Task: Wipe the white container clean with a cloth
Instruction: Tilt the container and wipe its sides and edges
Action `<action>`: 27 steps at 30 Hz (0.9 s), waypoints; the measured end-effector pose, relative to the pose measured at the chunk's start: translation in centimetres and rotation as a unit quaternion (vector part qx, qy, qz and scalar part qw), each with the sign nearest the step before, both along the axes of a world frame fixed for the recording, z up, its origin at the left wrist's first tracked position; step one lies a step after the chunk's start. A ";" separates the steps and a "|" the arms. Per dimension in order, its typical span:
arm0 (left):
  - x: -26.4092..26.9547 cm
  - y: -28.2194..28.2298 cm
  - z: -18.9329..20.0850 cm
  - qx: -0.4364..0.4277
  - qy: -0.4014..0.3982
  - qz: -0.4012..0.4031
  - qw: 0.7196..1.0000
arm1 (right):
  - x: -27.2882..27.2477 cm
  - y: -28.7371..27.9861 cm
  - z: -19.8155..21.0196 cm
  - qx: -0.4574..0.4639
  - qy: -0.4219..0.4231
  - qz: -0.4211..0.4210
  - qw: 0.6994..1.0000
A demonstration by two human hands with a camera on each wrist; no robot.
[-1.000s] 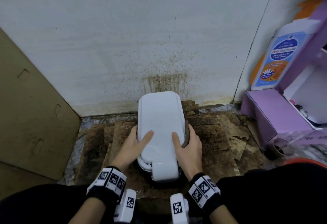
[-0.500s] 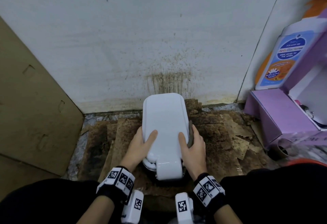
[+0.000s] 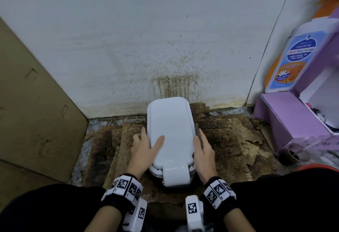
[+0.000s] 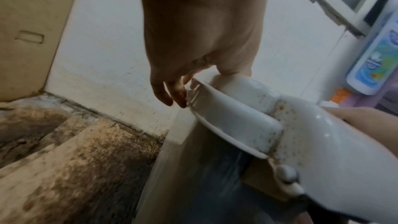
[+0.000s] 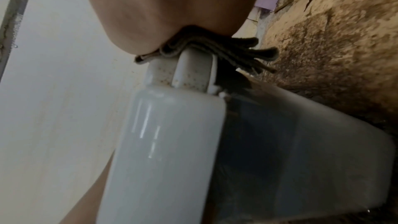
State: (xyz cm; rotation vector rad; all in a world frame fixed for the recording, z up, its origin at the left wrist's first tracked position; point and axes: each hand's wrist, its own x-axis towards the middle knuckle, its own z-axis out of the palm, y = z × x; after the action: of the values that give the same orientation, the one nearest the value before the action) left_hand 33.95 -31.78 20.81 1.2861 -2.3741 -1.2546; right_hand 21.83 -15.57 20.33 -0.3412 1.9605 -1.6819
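A white container (image 3: 170,127) with a closed lid and a front latch stands on stained cardboard (image 3: 227,140) at the foot of the wall. My left hand (image 3: 146,145) grips the lid's left edge, thumb on top and fingers down the side; the left wrist view shows this hand (image 4: 193,40) at the speckled lid rim (image 4: 237,108). Along the lid's right edge my right hand (image 3: 203,151) holds a dark folded cloth (image 3: 197,131). In the right wrist view the cloth (image 5: 226,47) is pinched under that hand (image 5: 161,6) over the container's (image 5: 172,142) rim.
The white wall (image 3: 174,85) behind is spattered brown. A cardboard panel (image 3: 36,112) leans at the left. At the right stand a purple box (image 3: 286,118), a wash bottle (image 3: 293,61) and a small dark cup (image 3: 291,156). My dark-clothed knees fill the bottom corners.
My right thumb has slid off the top of the lid to its right edge with the cloth. The left hand keeps its grip. The head view has shifted slightly.
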 end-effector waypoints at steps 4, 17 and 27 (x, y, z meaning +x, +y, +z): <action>0.1 0.8 1.8 -0.197 0.002 -0.028 0.980 | 0.7 -0.3 0.4 -0.010 0.007 0.008 1.000; 0.3 0.8 1.2 -0.165 0.029 -0.033 0.985 | 2.9 -3.8 -1.4 -0.115 -0.120 0.031 0.986; 2.3 -0.9 0.5 -0.165 0.034 -0.045 0.985 | 6.3 -5.4 -2.0 -0.099 -0.066 0.035 0.992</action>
State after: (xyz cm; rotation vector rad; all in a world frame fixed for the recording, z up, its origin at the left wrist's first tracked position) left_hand 36.28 -32.67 21.33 1.0299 -2.4817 -0.8582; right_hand 28.12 -20.94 18.30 -0.3578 1.6729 -1.8088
